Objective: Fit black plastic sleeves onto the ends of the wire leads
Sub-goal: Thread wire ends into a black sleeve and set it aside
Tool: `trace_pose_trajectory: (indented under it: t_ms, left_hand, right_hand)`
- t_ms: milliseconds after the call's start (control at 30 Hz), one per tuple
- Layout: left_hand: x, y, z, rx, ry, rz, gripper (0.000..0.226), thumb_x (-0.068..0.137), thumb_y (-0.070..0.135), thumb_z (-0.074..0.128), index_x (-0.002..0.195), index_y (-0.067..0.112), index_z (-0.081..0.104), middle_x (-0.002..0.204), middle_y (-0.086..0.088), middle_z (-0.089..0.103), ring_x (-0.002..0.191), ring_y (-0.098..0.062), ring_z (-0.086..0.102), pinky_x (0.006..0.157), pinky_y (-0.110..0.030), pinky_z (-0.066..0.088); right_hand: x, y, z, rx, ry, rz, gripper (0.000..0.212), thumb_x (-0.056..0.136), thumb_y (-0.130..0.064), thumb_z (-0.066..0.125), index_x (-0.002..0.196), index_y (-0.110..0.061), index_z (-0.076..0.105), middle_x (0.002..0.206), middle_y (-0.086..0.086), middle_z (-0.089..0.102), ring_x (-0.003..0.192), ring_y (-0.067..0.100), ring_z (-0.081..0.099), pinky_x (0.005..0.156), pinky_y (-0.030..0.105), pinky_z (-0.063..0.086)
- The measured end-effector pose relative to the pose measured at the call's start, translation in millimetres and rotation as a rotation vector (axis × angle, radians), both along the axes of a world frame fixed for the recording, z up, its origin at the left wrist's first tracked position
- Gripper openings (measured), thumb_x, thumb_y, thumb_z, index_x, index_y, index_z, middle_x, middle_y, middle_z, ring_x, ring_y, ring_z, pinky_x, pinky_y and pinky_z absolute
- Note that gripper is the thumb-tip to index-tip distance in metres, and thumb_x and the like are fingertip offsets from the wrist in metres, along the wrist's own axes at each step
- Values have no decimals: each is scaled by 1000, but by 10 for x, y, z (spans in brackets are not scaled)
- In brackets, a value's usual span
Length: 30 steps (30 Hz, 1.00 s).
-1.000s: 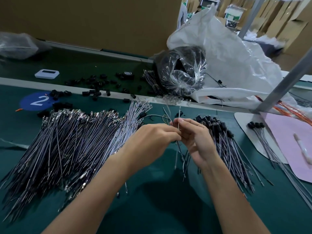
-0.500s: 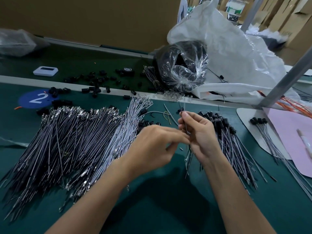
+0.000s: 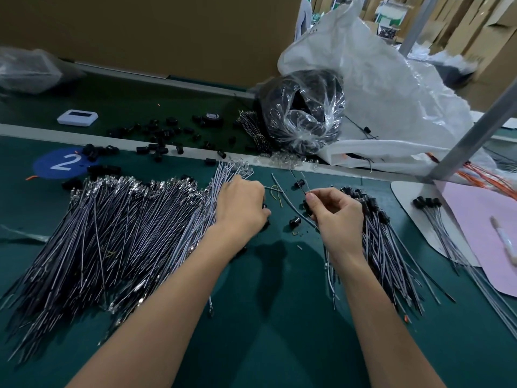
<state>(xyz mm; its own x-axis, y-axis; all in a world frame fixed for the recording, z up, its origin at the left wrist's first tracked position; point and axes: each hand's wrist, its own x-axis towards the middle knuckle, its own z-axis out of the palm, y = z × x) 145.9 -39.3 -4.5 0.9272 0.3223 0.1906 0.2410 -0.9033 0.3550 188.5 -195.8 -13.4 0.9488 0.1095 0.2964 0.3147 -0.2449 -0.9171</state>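
Wire lead (image 3: 330,278) is pinched between thumb and index fingertip of the right hand (image 3: 337,219), the other fingers curled in behind; its upper end sticks out just beyond the fingertips, its tail hangs below the wrist. A black sleeve (image 3: 300,182) is seen just past those fingertips, at the lead's upper end (on it or on the mat behind: cannot be told). A loose sleeve (image 3: 294,220) lies on the green mat (image 3: 265,317) between the two hands, just left of the right thumb, beside a curved grey wire (image 3: 288,201). The left hand (image 3: 240,205) is held knuckles-up, fingers curled down onto the mat; small black parts show at its fingertips, but whether anything is gripped cannot be told. The bare-lead pile (image 3: 112,233) is spread directly left of the left fingers and touches that hand. The sleeved-lead pile (image 3: 389,247) is spread right of the right fingers, partly under that hand. Further right, well apart, a small sleeved bundle (image 3: 428,204) lies next to a pink sheet (image 3: 481,233). Beyond the fingertips of both hands: scattered sleeves (image 3: 162,133), a blue "2" sticker (image 3: 60,163), a white device (image 3: 77,117), a clear bag (image 3: 305,110) of dark parts and a white sack (image 3: 391,93).
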Motion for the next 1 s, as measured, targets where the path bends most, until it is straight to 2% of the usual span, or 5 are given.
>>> trace_pose_trajectory:
  t_ms: [133, 200, 267, 367, 1000]
  left_hand:
    - [-31, 14, 20, -292, -173, -54, 16, 84, 16, 76, 99, 16, 71, 92, 0, 72, 92, -16, 65, 87, -28, 53]
    - [-91, 34, 72, -722, -297, -45, 21, 81, 11, 78, 99, 19, 70, 84, 7, 72, 79, -7, 68, 75, -16, 54]
    - [-169, 83, 103, -1221, -399, -48, 22, 83, 6, 74, 101, 19, 70, 86, 4, 75, 80, -9, 71, 72, -18, 55]
    - [-266, 159, 61, -1611, -505, -88, 18, 85, -5, 65, 97, 8, 71, 88, -4, 76, 86, -17, 72, 73, -21, 55]
    - [-350, 62, -13, -1630, -469, -217, 25, 69, 3, 71, 94, 6, 73, 92, -11, 76, 84, -21, 74, 73, -23, 58]
  right_hand:
    - [0, -4, 11, -3, -17, 14, 17, 87, -14, 72, 75, -26, 70, 67, -8, 68, 64, 6, 61, 65, 26, 53]
    - [-19, 4, 22, -16, -36, 49, 15, 87, -14, 72, 75, -25, 71, 68, -6, 69, 65, 7, 61, 64, 24, 52]
    - [-50, 24, 35, -35, -56, 104, 15, 87, -14, 72, 76, -24, 71, 69, -5, 69, 64, 9, 60, 63, 25, 51]
    - [-98, 49, 46, -65, -94, 160, 15, 87, -14, 72, 76, -24, 71, 68, -3, 68, 62, 10, 59, 61, 30, 51]
    - [-117, 49, 46, -46, -135, 206, 9, 86, -10, 73, 80, -16, 72, 70, 11, 69, 60, 19, 57, 58, 39, 50]
